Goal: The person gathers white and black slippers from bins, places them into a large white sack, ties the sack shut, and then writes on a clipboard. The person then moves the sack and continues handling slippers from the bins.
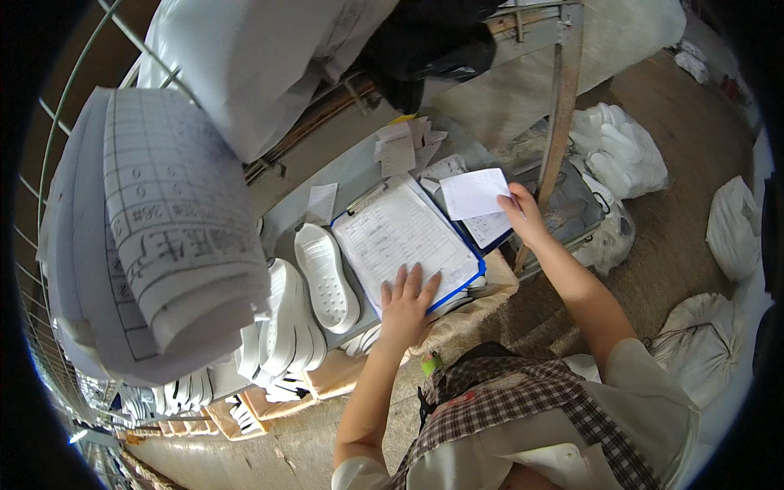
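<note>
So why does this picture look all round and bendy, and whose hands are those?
The picture comes from a small wide camera worn on a person's head, looking down, so straight edges bend near the rim. The two arms coming up from the bottom are that person's own. The left hand lies flat on a form on a blue clipboard, which rests on a grey table. The right hand pinches a white slip by its edge. Beside the clipboard lies a white sole, with more soles stacked on edge at the left. The big papers hang close to the camera.
</note>
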The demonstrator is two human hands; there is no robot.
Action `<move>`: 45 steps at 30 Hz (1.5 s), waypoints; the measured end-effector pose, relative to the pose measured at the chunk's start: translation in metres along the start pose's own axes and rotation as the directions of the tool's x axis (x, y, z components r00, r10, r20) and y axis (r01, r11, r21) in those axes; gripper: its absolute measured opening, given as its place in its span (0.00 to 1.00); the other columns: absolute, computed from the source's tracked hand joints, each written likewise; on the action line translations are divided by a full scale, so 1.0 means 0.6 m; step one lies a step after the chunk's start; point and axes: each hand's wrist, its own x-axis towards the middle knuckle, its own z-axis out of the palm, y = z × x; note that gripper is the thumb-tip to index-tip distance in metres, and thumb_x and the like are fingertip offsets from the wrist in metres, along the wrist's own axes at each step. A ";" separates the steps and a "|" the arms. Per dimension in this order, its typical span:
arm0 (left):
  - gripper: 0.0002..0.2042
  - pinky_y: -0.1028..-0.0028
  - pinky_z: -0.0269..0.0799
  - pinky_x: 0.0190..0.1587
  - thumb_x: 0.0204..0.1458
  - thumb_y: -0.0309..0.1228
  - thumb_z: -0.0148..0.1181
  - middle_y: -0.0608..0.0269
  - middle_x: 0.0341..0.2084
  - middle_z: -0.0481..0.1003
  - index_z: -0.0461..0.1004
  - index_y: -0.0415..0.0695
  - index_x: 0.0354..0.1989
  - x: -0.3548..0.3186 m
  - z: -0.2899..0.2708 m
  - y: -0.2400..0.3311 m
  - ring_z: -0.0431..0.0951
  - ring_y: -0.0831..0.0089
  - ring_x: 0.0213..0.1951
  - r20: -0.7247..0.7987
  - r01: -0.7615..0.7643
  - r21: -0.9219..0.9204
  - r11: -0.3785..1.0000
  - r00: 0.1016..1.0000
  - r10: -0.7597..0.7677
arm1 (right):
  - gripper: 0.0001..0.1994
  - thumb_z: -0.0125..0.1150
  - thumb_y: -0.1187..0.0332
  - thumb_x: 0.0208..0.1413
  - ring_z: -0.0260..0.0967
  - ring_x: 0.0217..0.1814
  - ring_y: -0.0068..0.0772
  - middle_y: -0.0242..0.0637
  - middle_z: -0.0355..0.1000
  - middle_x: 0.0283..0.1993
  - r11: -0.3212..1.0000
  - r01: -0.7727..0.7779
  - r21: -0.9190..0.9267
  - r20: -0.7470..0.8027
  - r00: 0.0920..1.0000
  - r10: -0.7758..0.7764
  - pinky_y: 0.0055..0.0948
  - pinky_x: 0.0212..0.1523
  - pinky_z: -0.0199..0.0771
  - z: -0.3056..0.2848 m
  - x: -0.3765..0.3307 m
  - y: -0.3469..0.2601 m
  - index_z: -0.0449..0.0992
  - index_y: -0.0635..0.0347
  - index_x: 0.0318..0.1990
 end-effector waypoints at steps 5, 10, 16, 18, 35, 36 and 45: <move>0.24 0.52 0.59 0.58 0.45 0.22 0.52 0.58 0.55 0.68 0.69 0.54 0.54 -0.020 -0.025 -0.023 0.67 0.57 0.57 -0.367 0.051 -0.085 0.995 0.927 -0.079 | 0.06 0.55 0.72 0.57 0.60 0.36 0.20 0.28 0.65 0.34 0.993 0.047 -0.110 0.079 0.996 -0.039 0.20 0.40 0.62 0.076 0.035 0.013 0.68 0.62 0.40; 0.23 0.59 0.67 0.51 0.38 0.15 0.53 0.50 0.48 0.72 0.74 0.44 0.47 -0.011 -0.056 -0.037 0.72 0.53 0.51 -0.595 0.023 -0.252 0.967 0.785 -0.173 | 0.08 0.51 0.68 0.61 0.63 0.40 0.24 0.31 0.68 0.37 0.947 0.309 0.090 0.119 0.940 -0.318 0.24 0.44 0.64 0.101 0.027 -0.032 0.66 0.62 0.43; 0.24 0.57 0.62 0.55 0.42 0.27 0.59 0.55 0.51 0.70 0.71 0.54 0.53 0.023 -0.035 0.003 0.70 0.56 0.54 -0.311 -0.033 0.000 0.999 0.950 0.032 | 0.09 0.49 0.65 0.61 0.63 0.29 0.18 0.29 0.65 0.28 0.991 -0.009 0.131 -0.080 0.997 0.020 0.20 0.31 0.65 0.015 -0.115 -0.127 0.66 0.62 0.41; 0.32 0.56 0.59 0.57 0.42 0.38 0.66 0.51 0.53 0.68 0.63 0.48 0.58 0.023 -0.037 0.020 0.67 0.53 0.55 -0.225 -0.068 -0.140 0.988 0.974 0.035 | 0.09 0.49 0.65 0.61 0.61 0.25 0.16 0.27 0.63 0.25 0.992 0.001 0.124 -0.061 0.998 0.006 0.20 0.26 0.63 0.000 -0.165 -0.146 0.66 0.62 0.40; 0.13 0.75 0.69 0.42 0.48 0.20 0.62 0.59 0.36 0.76 0.71 0.34 0.43 -0.177 -0.037 -0.110 0.74 0.72 0.37 0.179 0.065 -0.966 -0.251 0.869 -0.462 | 0.15 0.48 0.70 0.57 0.71 0.41 0.45 0.47 0.72 0.42 0.931 0.198 -0.307 0.113 0.979 -0.171 0.37 0.41 0.70 0.206 -0.162 -0.180 0.62 0.63 0.51; 0.13 0.76 0.70 0.39 0.48 0.21 0.63 0.60 0.35 0.76 0.71 0.35 0.42 -0.192 -0.032 -0.124 0.74 0.74 0.35 0.234 0.158 -0.968 -0.195 0.851 -0.471 | 0.16 0.50 0.65 0.57 0.71 0.38 0.53 0.49 0.73 0.37 0.932 0.186 -0.312 0.073 0.982 -0.172 0.43 0.39 0.69 0.225 -0.152 -0.176 0.64 0.63 0.50; 0.10 0.78 0.68 0.36 0.49 0.27 0.63 0.66 0.31 0.75 0.72 0.37 0.38 -0.230 0.006 -0.165 0.72 0.80 0.32 0.258 0.279 -0.959 0.052 0.933 -0.249 | 0.11 0.51 0.62 0.57 0.71 0.33 0.47 0.47 0.72 0.30 0.907 0.036 -0.420 -0.118 0.988 -0.095 0.38 0.35 0.71 0.279 -0.104 -0.164 0.70 0.59 0.41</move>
